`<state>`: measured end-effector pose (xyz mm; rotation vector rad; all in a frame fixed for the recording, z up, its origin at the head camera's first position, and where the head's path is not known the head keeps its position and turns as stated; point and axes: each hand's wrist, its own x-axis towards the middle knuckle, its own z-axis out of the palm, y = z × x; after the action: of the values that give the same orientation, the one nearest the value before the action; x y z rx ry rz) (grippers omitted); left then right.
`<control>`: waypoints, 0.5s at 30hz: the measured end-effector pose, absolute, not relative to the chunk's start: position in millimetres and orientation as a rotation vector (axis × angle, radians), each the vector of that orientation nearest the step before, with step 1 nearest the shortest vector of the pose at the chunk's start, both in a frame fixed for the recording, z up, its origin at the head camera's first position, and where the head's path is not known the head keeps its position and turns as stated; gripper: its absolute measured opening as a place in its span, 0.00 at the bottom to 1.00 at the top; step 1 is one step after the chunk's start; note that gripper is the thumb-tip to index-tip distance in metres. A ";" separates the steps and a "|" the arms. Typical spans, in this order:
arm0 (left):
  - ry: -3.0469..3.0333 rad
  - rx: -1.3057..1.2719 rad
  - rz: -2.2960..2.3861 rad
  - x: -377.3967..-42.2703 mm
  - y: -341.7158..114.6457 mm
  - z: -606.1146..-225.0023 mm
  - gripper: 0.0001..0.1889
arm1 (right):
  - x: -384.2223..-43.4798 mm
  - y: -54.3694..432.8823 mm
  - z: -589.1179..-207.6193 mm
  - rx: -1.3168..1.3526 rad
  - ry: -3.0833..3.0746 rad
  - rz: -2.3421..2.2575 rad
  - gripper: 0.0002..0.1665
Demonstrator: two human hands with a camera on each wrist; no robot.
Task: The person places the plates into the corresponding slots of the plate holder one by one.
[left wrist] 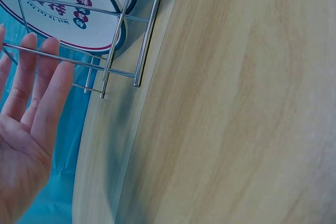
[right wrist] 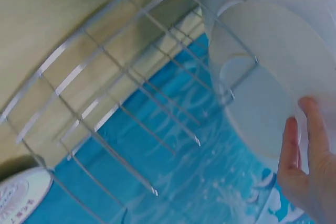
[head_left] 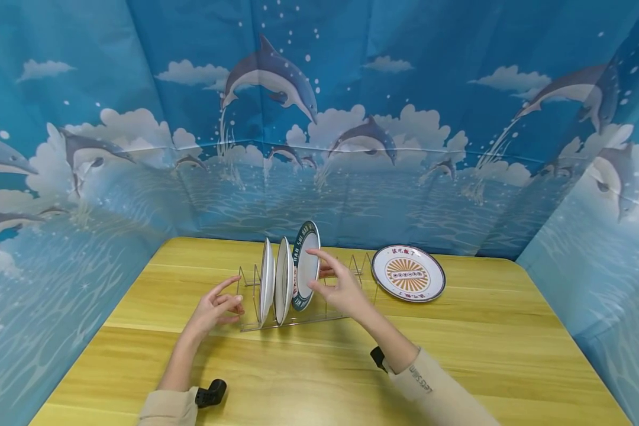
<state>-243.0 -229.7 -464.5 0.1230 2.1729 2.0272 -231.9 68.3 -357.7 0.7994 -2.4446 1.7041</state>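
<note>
A metal wire dish rack (head_left: 319,320) stands on the table with two white plates upright in its left part, the outer plate (head_left: 266,284) and the inner plate (head_left: 284,281). To their right, a plate with a dark green lettered rim (head_left: 300,254) leans a little and sits higher than those two. My right hand (head_left: 346,293) holds this green-rimmed plate by its right edge, fingertips on the plate's white surface (right wrist: 257,108). At the rack's left end, my left hand (head_left: 213,310) has its fingers (left wrist: 44,93) fairly straight, tips right at the end wires.
Right of the rack, a white plate with an orange sunburst pattern (head_left: 407,273) lies flat on the wooden table (head_left: 484,343). Several rack slots stand between it and the green-rimmed plate. A blue dolphin-print curtain (head_left: 319,195) hangs behind and along the sides.
</note>
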 end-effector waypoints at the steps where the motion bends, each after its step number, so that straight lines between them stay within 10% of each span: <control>1: 2.171 0.122 2.030 -243.1 -229.9 -465.0 0.32 | -229.5 65.9 -357.3 0.787 -2.445 1.708 0.32; 15: 2.143 0.113 2.043 -244.9 -229.7 -465.1 0.31 | -231.7 55.0 -399.4 0.764 -2.459 1.637 0.33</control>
<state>-244.9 -229.7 -465.1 0.1129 2.1434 2.0433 -231.7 55.0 -399.4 0.7637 -2.4588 1.6367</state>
